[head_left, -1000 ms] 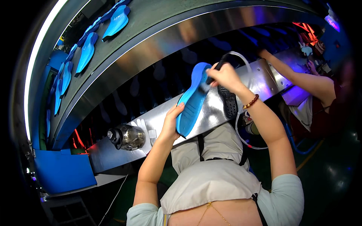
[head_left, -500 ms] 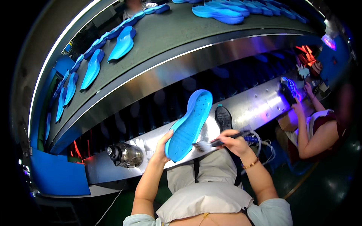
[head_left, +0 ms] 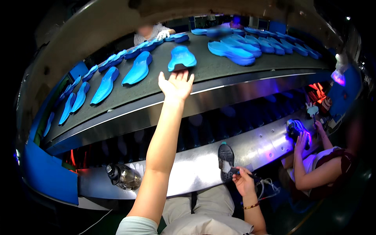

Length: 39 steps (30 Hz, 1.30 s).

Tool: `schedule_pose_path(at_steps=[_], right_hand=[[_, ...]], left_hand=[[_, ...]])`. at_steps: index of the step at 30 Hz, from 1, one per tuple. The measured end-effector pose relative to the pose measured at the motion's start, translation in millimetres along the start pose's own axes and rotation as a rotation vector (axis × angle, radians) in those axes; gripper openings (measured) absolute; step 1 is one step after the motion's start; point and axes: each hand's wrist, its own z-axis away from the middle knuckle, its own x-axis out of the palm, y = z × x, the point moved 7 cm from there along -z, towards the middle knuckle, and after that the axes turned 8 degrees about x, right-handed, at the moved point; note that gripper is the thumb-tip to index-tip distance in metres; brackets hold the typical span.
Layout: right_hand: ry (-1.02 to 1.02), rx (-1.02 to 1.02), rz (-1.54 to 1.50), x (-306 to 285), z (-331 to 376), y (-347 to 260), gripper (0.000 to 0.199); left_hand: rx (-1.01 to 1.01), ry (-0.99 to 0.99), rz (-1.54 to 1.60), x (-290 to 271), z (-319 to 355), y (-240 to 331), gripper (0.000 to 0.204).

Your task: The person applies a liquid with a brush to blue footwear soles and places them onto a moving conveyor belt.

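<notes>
— Which edges are bounding your movement, and where is room opening?

— The metal rim [head_left: 235, 87] of the belt [head_left: 211, 70] is curving under your left wrist. Your left forearm is crossing above the tabletop [head_left: 188, 172], and a bottle [head_left: 127, 177] is standing near it, on the left. Up on the belt, the blue sole [head_left: 182, 58] is sitting a little inside the rim. Narrow bare strips are running on both sides of it: toward the row of soles [head_left: 137, 68] on the left, and toward the pile of soles [head_left: 235, 53] on the right.

— And how are your hands standing?

— Your left hand [head_left: 178, 87] is turning its palm upward, wide open, fingers spread, and it is gripping nothing. Its fingertips are pointing at the dark near end of the blue sole; whether they are touching it, I cannot tell. Your right hand [head_left: 243, 181] is closing its bent fingers around the brush [head_left: 226, 167]. The bristles are covering part of the dark sole [head_left: 225, 152] on the tabletop; contact is not showing clearly.

— What is differing from half a second ago?

— There, your left hand is holding a blue sole above the tabletop, with the brush beside it. Now this hand is reaching out, released, and the brush is appearing over the dark sole.
</notes>
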Motion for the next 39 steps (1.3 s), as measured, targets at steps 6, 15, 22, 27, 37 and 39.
schedule_pose_path(at_steps=[6,15,22,27,37,39], right_hand=[[0.143,0.023,0.019,-40,-1,7,0.016],[0.204,-0.060,-0.041,-55,-12,13,0.020],[0.289,-0.078,-0.057,-63,-19,24,0.023],[0.302,-0.021,-0.129,-83,-30,35,0.025],[0.357,0.014,-0.411,-87,-68,46,0.026],[0.359,-0.004,-0.471,-84,-74,46,0.030]], left_hand=[[0.045,-0.160,-0.430,7,-5,-17,0.067],[1.033,-0.758,-2.193,60,48,-86,0.044],[1.556,-0.844,-2.127,59,60,-93,0.038],[1.589,-0.820,-2.078,56,65,-92,0.036],[1.648,-0.828,-2.044,58,65,-97,0.034],[1.615,-0.829,-2.065,56,64,-99,0.034]])
